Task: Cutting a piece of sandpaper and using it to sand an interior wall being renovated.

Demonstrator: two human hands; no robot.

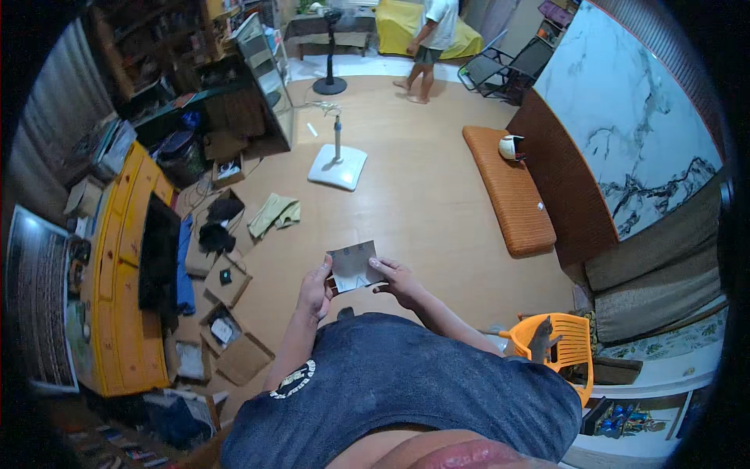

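Both hands hold a small greyish-brown sheet (354, 267) in front of my body. It looks like a square of sandpaper seen from its printed back, though I cannot be sure. Its lower part catches light and shows paler. My left hand (316, 290) pinches the left edge, thumb on top and fingers underneath. On the opposite edge, my right hand (401, 281) grips with the thumb on the face and the other fingers curled below. The sheet is tilted, its right corner higher in the picture. Below it lies the wood-toned floor (410, 211).
A white square base with a short pole (338, 167) stands ahead. Left are a yellow-green cloth (275, 214), open cardboard boxes (225, 281) and a yellow cabinet (126, 258). Right are an orange cushion (507, 199), a helmet (511, 148) and a grey cat (540, 340) on an orange chair (571, 340). A person (433, 41) stands far off.
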